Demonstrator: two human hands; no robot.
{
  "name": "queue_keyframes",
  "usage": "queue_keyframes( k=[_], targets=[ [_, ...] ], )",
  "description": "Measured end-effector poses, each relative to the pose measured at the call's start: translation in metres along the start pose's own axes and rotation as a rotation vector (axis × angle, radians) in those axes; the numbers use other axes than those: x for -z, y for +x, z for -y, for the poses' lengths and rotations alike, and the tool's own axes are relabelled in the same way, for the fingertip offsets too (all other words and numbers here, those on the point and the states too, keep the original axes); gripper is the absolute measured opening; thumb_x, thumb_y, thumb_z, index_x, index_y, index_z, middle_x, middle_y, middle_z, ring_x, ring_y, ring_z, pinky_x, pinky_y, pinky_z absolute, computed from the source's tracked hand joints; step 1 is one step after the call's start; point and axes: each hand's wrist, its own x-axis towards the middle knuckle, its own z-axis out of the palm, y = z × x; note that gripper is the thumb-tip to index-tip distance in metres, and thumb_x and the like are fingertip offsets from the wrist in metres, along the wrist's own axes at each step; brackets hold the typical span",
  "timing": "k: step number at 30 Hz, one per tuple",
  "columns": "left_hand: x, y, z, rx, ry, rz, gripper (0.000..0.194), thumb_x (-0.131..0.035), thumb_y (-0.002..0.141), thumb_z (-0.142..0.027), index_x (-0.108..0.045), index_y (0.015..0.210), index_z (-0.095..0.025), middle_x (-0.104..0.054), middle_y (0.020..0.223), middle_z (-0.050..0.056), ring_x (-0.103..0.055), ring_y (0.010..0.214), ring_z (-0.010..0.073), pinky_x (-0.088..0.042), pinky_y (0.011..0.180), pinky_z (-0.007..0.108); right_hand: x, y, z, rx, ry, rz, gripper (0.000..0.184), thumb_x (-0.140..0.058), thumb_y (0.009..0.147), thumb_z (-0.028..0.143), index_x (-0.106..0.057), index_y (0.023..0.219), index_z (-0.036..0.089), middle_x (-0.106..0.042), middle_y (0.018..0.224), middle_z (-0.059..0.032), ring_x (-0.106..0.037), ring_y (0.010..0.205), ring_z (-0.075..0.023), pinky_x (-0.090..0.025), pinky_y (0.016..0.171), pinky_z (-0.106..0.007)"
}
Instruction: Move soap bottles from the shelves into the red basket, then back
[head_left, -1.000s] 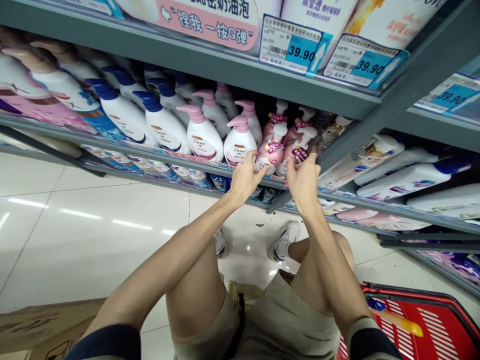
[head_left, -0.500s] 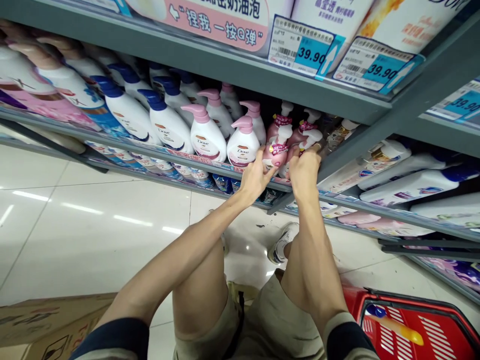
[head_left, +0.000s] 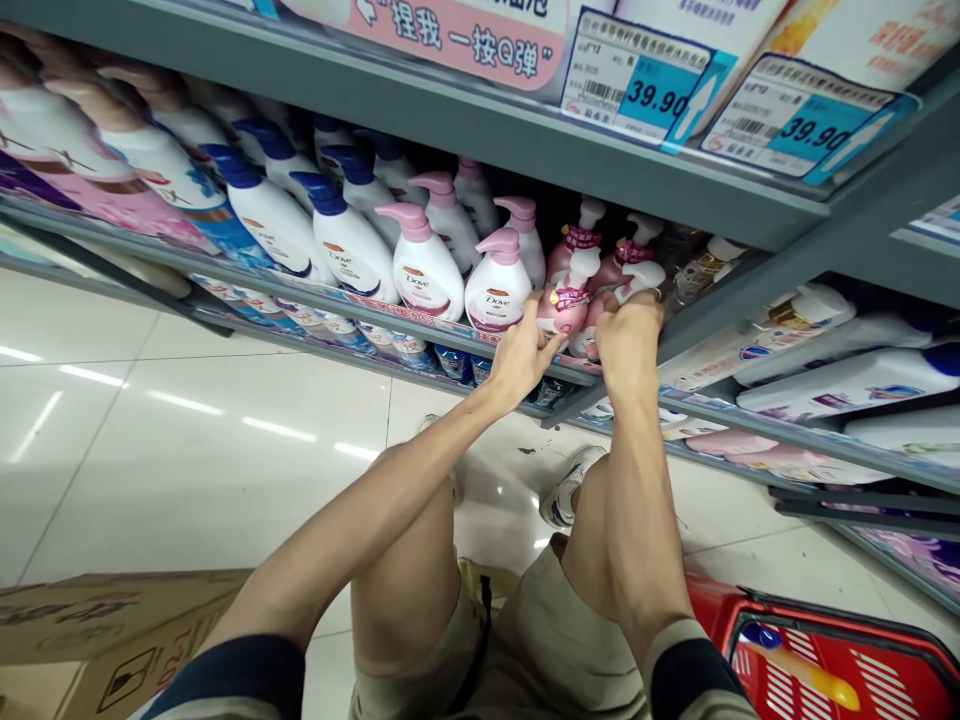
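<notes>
Left hand: thumb and fingers apart, against pink bottle | right hand: now higher over neighbouring bottle, I cannot tell closure

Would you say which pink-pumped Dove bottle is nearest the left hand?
The rightmost front Dove bottle, beside the left hand; the others stand left or behind.

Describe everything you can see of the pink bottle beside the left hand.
The pink bottle stands in the front row on the shelf, right of a white Dove bottle. It has a rounded, glossy, plastic-looking body, a white pump top and a dark-pink tag around its neck. The left hand curls against it, partly hiding it.
</notes>
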Motion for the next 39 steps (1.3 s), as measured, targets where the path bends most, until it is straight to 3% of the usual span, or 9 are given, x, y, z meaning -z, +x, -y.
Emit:
queue_keyframes(
  k=[7, 12, 18, 26, 29, 34, 39],
  targets=[
    [-0.002, 0.001, 0.005, -0.023, -0.02, -0.004, 0.071, -0.066, 0.1, -0.032, -0.034, 0.16, -0.013, -0.064, 0.062, -0.005, -0.068, 0.07, 0.0228, -0.048, 0.079, 0.03, 0.013, -0.008, 0.011, -0.073, 0.081, 0.003, 0.053, -0.048, 0.109, 0.045, -0.055, 0.129, -0.004, -0.066, 0.104, -0.0281, -0.073, 0.095, -0.0321, -0.059, 0.076, -0.037],
    [-0.004, 0.002, 0.007, -0.044, -0.043, -0.007, 0.07, -0.065, 0.101, -0.031, -0.033, 0.16, -0.013, -0.062, 0.06, -0.007, -0.066, 0.065, 0.0208, -0.047, 0.077, 0.029, 0.005, 0.001, 0.004, -0.067, 0.004, -0.057, 0.048, -0.048, 0.108, 0.041, -0.057, 0.125, -0.003, -0.066, 0.101, -0.0256, -0.072, 0.094, -0.0315, -0.058, 0.082, -0.04],
    [-0.005, 0.002, 0.006, -0.034, -0.057, -0.007, 0.07, -0.064, 0.101, -0.03, -0.032, 0.161, -0.014, -0.063, 0.061, -0.007, -0.066, 0.064, 0.0208, -0.047, 0.076, 0.028, -0.006, 0.01, 0.001, -0.06, -0.07, -0.093, 0.046, -0.046, 0.109, 0.038, -0.055, 0.13, -0.002, -0.064, 0.11, -0.0259, -0.067, 0.108, -0.0326, -0.057, 0.09, -0.044],
    [-0.005, 0.001, 0.008, -0.037, -0.062, -0.012, 0.07, -0.064, 0.101, -0.031, -0.033, 0.161, -0.015, -0.064, 0.062, -0.006, -0.068, 0.067, 0.0215, -0.05, 0.08, 0.03, -0.006, 0.007, 0.006, -0.048, -0.023, -0.085, 0.048, -0.043, 0.11, 0.04, -0.058, 0.131, 0.0, -0.066, 0.108, -0.0242, -0.07, 0.104, -0.0313, -0.059, 0.087, -0.043],
    [-0.004, 0.0, 0.008, -0.037, -0.078, -0.009, 0.07, -0.064, 0.101, -0.032, -0.033, 0.161, -0.015, -0.065, 0.062, -0.005, -0.069, 0.066, 0.0221, -0.05, 0.08, 0.031, 0.001, 0.006, 0.012, -0.097, 0.0, -0.069, 0.044, -0.046, 0.108, 0.035, -0.061, 0.125, -0.002, -0.068, 0.102, -0.0242, -0.072, 0.096, -0.0305, -0.06, 0.083, -0.041],
    [-0.001, 0.001, 0.006, -0.032, -0.102, 0.004, 0.071, -0.066, 0.1, -0.03, -0.033, 0.161, -0.016, -0.065, 0.063, -0.005, -0.068, 0.069, 0.0222, -0.05, 0.082, 0.031, 0.018, -0.005, 0.026, -0.255, 0.076, 0.018, 0.035, -0.055, 0.103, 0.026, -0.065, 0.119, -0.003, -0.071, 0.085, -0.0204, -0.072, 0.066, -0.0269, -0.058, 0.063, -0.036],
    [0.001, 0.001, 0.005, -0.002, -0.098, 0.017, 0.071, -0.065, 0.1, -0.029, -0.033, 0.162, -0.015, -0.063, 0.062, -0.005, -0.069, 0.072, 0.0239, -0.051, 0.083, 0.033, 0.032, -0.019, 0.042, -0.266, 0.045, 0.01, 0.034, -0.057, 0.102, 0.025, -0.065, 0.123, -0.001, -0.073, 0.093, -0.0231, -0.072, 0.061, -0.0252, -0.056, 0.057, -0.033]
  ],
)
